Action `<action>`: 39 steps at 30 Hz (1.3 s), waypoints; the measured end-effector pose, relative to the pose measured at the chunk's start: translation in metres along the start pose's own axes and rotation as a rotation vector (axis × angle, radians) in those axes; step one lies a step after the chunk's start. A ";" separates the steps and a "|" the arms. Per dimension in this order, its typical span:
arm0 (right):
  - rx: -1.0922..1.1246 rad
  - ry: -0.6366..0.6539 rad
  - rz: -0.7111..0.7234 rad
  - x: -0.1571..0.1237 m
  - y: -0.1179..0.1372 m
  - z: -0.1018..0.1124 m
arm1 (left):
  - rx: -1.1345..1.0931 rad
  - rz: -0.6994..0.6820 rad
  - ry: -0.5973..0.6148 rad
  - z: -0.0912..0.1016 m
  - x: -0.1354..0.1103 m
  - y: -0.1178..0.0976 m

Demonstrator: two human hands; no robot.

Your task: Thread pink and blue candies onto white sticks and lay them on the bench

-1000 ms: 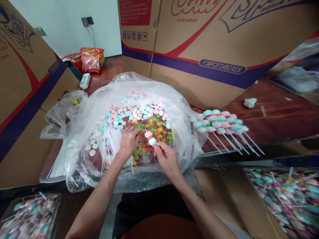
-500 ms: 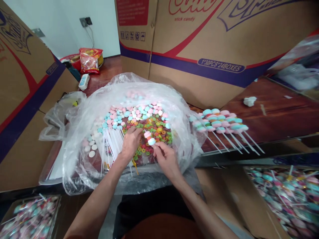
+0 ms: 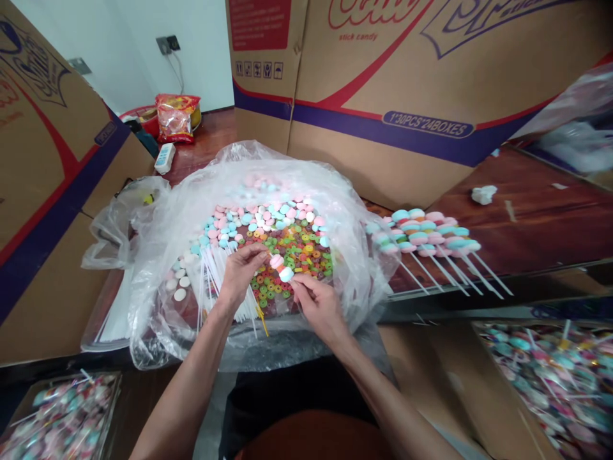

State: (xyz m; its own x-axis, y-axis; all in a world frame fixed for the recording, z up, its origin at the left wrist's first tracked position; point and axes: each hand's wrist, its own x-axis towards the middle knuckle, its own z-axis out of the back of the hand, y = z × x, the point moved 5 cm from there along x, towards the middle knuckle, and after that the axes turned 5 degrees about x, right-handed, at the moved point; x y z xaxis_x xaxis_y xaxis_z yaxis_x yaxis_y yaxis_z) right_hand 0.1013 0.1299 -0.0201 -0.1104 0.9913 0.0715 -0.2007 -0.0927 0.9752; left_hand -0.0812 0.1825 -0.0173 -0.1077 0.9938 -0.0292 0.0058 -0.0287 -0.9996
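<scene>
My right hand (image 3: 318, 306) pinches the lower end of a candy stick (image 3: 286, 275), which slants up to the left over the loose candies. Pink and pale blue marshmallow-like pieces are threaded on it, with an orange piece between them. At its upper tip is my left hand (image 3: 245, 268), thumb and fingers closed in a pinch; what they hold, if anything, is too small to make out. Below lie gummy rings (image 3: 301, 246) in green, yellow, orange and red. Behind them spread pink, blue and white candies (image 3: 261, 217). White sticks (image 3: 215, 275) lie partly under my left hand and wrist.
A crumpled clear plastic bag (image 3: 349, 223) surrounds the candies. Several filled candy sticks (image 3: 426, 233) lie at the right, sticks over the table edge. Large cardboard boxes (image 3: 373, 140) stand behind and left. Boxes of wrapped candy (image 3: 555, 377) sit low at both sides.
My left hand has moved slightly left and its pinch now meets the candy stick's upper tip. The candy stick has shifted a little left. My right hand keeps its hold.
</scene>
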 end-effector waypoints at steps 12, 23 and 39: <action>0.004 -0.031 0.028 -0.001 -0.003 -0.002 | 0.051 0.002 0.016 0.005 -0.006 0.000; -0.045 0.004 0.071 -0.002 -0.002 -0.003 | -0.002 0.026 -0.076 0.008 -0.009 0.000; -0.090 -0.023 0.146 -0.002 0.000 -0.003 | -0.158 0.121 -0.028 -0.004 -0.015 -0.001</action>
State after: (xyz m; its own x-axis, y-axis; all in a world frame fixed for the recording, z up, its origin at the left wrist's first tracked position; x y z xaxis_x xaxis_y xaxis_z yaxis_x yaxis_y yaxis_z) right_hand 0.0982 0.1275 -0.0204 -0.1224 0.9685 0.2168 -0.2712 -0.2427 0.9314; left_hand -0.0753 0.1678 -0.0159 -0.1248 0.9805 -0.1515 0.1766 -0.1283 -0.9759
